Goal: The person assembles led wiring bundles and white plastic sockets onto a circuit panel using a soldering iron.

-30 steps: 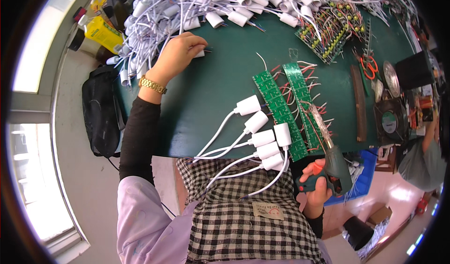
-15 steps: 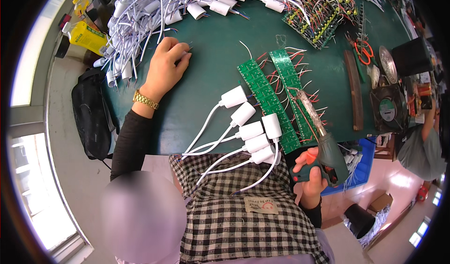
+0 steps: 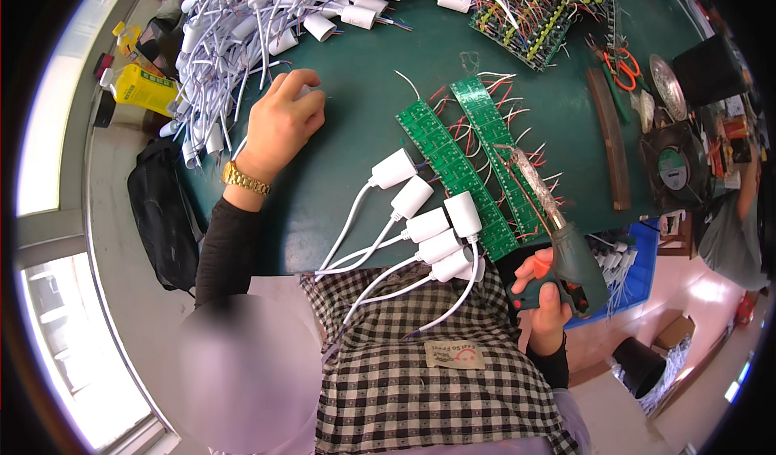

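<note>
Bare tabletop [image 3: 347, 107], circuit boards [image 3: 457, 182] right, sockets [image 3: 425, 225] nearer

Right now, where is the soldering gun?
In the head view, the soldering gun is right of centre, gripped in the person's right hand, its tip pointing up-left over the right-hand green circuit-board strip.
</note>
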The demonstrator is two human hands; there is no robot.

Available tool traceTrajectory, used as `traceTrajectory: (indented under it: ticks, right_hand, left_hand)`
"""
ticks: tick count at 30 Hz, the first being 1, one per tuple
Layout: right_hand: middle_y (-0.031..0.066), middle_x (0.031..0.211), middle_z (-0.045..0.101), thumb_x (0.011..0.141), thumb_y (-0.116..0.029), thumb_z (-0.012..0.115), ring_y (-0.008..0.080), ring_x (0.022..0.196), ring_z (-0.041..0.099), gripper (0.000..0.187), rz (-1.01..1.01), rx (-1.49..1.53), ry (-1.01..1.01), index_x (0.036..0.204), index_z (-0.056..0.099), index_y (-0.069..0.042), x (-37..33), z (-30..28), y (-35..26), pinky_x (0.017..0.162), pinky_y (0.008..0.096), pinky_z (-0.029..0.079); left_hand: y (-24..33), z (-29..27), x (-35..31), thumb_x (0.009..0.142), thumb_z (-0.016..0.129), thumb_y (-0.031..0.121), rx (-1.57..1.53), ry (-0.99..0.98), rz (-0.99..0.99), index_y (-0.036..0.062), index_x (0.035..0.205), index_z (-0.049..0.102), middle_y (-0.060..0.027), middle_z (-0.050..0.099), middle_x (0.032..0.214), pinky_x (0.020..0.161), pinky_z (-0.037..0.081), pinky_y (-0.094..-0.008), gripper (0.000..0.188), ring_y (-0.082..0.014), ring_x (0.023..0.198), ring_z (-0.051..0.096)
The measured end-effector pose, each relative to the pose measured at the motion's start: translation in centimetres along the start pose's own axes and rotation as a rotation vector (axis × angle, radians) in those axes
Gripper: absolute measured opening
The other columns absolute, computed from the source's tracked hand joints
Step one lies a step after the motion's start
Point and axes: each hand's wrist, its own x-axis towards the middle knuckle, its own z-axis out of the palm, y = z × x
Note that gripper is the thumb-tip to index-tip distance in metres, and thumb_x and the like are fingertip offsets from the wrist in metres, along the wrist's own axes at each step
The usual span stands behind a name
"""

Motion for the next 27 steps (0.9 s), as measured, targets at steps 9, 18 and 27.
traceTrajectory:
  ticks: [9, 18, 27]
  right_hand:
    - [0.0165, 0.085, 0.059, 0.086, -0.038, 0.057, 0.0165, 0.060, 0.056, 0.051, 0.008, 0.032, -0.054, 0.115, 0.048, 0.003, 1.7, 1.4, -1.0, 0.055, 0.0262, 0.047]
    - [0.0177, 0.084, 0.059, 0.084, -0.036, 0.060, 0.0179, 0.061, 0.058, 0.052, 0.098, 0.072, -0.120, 0.113, 0.048, 0.004, 2.7, 2.9, -1.7, 0.054, 0.0279, 0.048]
    - [0.0175, 0.083, 0.059, 0.085, -0.035, 0.060, 0.0176, 0.061, 0.058, 0.052, 0.165, 0.097, -0.105, 0.114, 0.046, 0.005, 2.6, 3.0, -1.6, 0.054, 0.0269, 0.049]
  left_hand:
    - [7.0, 0.1, 2.3, 0.073, 0.066, -0.001, -0.671, 0.000, -0.350, 0.0016, 0.083, 0.061, -0.0082, 0.060, 0.093, 0.076, 0.048, -0.0298, 0.012, -0.0207, 0.084, 0.060]
    - [8.5, 0.6, 2.0, 0.071, 0.069, 0.002, -0.859, -0.087, -0.441, 0.0057, 0.084, 0.067, -0.0031, 0.060, 0.094, 0.072, 0.045, -0.0252, 0.013, -0.0145, 0.084, 0.056]
    - [8.5, 1.5, 1.8, 0.062, 0.072, 0.008, -0.730, -0.123, -0.415, 0.0065, 0.069, 0.067, -0.0009, 0.051, 0.081, 0.073, 0.039, -0.0286, 0.008, -0.0173, 0.077, 0.047]
